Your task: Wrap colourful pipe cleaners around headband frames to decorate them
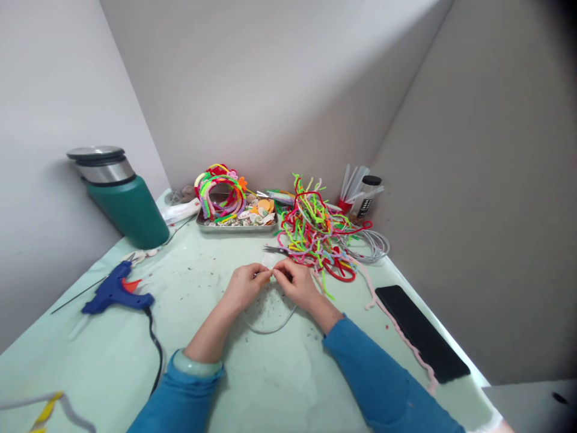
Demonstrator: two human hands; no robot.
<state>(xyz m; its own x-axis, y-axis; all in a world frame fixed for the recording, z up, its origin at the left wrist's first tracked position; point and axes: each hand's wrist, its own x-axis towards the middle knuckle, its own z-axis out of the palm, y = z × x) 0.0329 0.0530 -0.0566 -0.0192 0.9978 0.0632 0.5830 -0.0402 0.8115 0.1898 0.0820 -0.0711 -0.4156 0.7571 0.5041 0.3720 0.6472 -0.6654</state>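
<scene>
My left hand (pixel 246 285) and my right hand (pixel 298 286) meet over the middle of the table, thumbs and fingertips pinched together. A thin pale grey cord (pixel 270 331) curves below them in a loop, one side running up toward each hand. The fingers hide where it is gripped. Just beyond my right hand, the dark blades of scissors (pixel 276 249) point left, beside a tangled heap of bright pipe cleaners (pixel 315 222). Small dark specks lie scattered on the tabletop under my hands.
A blue glue gun (pixel 115 291) with a black cable lies left, near a green bottle (pixel 128 207). A metal tray (pixel 238 228) behind holds colourful rings and small pieces. Coiled grey cord (pixel 376 248), a black-lidded jar (pixel 368 195) and a black phone (pixel 421 334) are right.
</scene>
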